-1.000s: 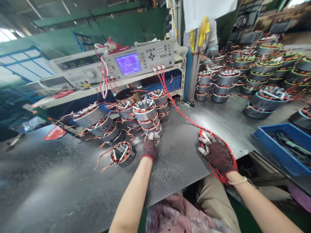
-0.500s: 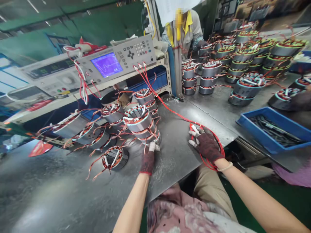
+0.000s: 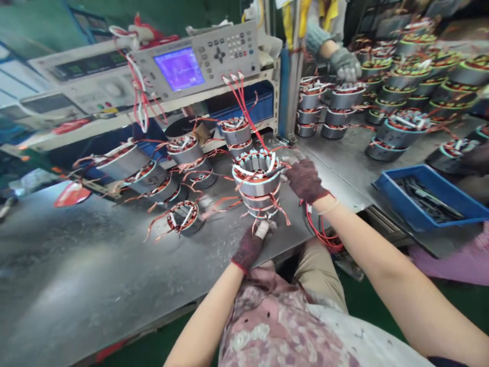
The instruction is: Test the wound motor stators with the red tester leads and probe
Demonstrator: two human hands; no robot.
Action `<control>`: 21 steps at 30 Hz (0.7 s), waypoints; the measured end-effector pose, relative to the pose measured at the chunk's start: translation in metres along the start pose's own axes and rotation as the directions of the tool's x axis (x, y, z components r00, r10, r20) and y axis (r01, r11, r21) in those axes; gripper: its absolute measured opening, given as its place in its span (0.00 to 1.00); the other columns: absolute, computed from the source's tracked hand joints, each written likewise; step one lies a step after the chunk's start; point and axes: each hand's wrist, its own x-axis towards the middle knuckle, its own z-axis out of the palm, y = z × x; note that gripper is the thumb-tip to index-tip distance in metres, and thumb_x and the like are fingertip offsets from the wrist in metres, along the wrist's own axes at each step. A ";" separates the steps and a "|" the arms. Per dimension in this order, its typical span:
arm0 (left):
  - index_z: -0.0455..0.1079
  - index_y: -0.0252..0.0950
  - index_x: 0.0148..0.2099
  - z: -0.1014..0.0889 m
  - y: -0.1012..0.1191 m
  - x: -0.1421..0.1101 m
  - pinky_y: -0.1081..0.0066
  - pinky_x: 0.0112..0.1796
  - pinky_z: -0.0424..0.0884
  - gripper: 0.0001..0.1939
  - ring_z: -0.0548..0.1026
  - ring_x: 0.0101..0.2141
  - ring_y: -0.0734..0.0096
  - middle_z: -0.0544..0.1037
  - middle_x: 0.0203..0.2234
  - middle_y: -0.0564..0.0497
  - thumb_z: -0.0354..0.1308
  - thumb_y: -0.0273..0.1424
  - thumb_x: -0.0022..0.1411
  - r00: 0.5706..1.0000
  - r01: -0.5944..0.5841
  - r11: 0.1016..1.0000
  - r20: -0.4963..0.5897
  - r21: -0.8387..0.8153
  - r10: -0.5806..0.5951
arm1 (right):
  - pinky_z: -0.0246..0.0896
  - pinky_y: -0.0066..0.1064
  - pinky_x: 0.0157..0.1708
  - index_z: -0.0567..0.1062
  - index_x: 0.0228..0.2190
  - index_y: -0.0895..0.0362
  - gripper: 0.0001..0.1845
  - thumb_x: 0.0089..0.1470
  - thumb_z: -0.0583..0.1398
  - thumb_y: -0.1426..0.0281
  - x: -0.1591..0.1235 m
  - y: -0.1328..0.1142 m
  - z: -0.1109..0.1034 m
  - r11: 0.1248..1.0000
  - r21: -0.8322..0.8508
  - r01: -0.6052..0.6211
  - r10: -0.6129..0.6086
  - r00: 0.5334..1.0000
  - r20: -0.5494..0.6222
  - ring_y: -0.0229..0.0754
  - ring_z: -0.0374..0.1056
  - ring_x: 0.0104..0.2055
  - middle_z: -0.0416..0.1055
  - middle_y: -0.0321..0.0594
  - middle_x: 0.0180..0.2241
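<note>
"What are we handling right now?"

"We're steadying a stack of motor stators (image 3: pixel 255 186) at the near side of the steel counter (image 3: pixel 76 265). Our left hand (image 3: pixel 248 250) is low at the stack's base, and our right hand (image 3: pixel 305 178) is on its side. We can't tell whether the base is touching the counter."

"How do we expect it to handle?"

"We're judging it heavy and stiff: the laminated steel looks dense, and its smooth outer wall could slip against dark knit gloves (image 3: pixel 303 178). The copper windings (image 3: pixel 255 163) and thin lead wires (image 3: pixel 280 214) look like the delicate parts, so we're favouring a hold low on the steel wall, away from the leads."

"And what are the hands doing?"

"The right hand's fingers (image 3: pixel 288 171) are curling against the top stator's wall. The left hand's white-tipped fingers (image 3: pixel 262 229) are bending in at the bottom, but we can't tell whether they're pinching anything."

"What's lying nearby?"

"A red test lead (image 3: pixel 321 232) is looping below our right wrist, more wound stators (image 3: pixel 183 216) are sitting on the counter, and a blue plastic tray (image 3: pixel 424 204) is sitting off to the right."
</note>
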 end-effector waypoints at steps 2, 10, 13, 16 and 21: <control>0.79 0.33 0.44 -0.012 -0.001 -0.008 0.63 0.38 0.79 0.22 0.81 0.36 0.57 0.84 0.38 0.40 0.75 0.43 0.54 0.997 0.082 0.991 0.018 -0.109 -0.080 | 0.58 0.60 0.68 0.81 0.47 0.58 0.10 0.67 0.64 0.67 0.018 0.004 -0.013 0.999 -0.014 0.042 -0.042 0.998 -0.055 0.57 0.66 0.66 0.76 0.49 0.59; 0.70 0.34 0.39 -0.065 0.014 0.029 0.81 0.18 0.57 0.11 0.69 0.20 0.80 0.78 0.29 0.48 0.66 0.36 0.63 0.968 0.123 0.960 -0.181 -0.250 -0.172 | 0.70 0.49 0.58 0.84 0.47 0.59 0.17 0.69 0.59 0.63 -0.006 0.012 -0.028 0.999 0.010 -0.049 0.050 0.983 -0.178 0.56 0.75 0.55 0.82 0.51 0.50; 0.72 0.34 0.40 -0.063 0.017 0.036 0.78 0.18 0.56 0.13 0.70 0.20 0.77 0.79 0.29 0.47 0.62 0.41 0.66 0.968 0.126 0.979 -0.195 -0.159 -0.156 | 0.69 0.47 0.60 0.83 0.49 0.59 0.18 0.69 0.58 0.63 -0.044 0.025 -0.027 0.973 0.047 -0.226 0.229 0.971 -0.066 0.54 0.75 0.56 0.82 0.50 0.52; 0.76 0.36 0.40 -0.061 0.022 0.034 0.75 0.22 0.62 0.15 0.73 0.23 0.71 0.80 0.26 0.49 0.65 0.44 0.63 0.979 0.097 0.995 -0.182 -0.001 -0.095 | 0.68 0.45 0.61 0.82 0.53 0.59 0.19 0.69 0.58 0.64 -0.076 0.043 -0.037 0.910 -0.004 -0.415 0.415 0.909 0.041 0.53 0.74 0.58 0.79 0.51 0.56; 0.78 0.40 0.33 -0.063 0.032 0.030 0.72 0.27 0.66 0.12 0.77 0.30 0.63 0.81 0.24 0.51 0.73 0.40 0.51 0.993 0.075 0.975 -0.103 0.211 -0.054 | 0.71 0.37 0.53 0.77 0.60 0.55 0.23 0.71 0.58 0.60 -0.101 0.048 -0.048 0.840 -0.095 -0.535 0.543 0.822 0.170 0.49 0.78 0.51 0.81 0.49 0.55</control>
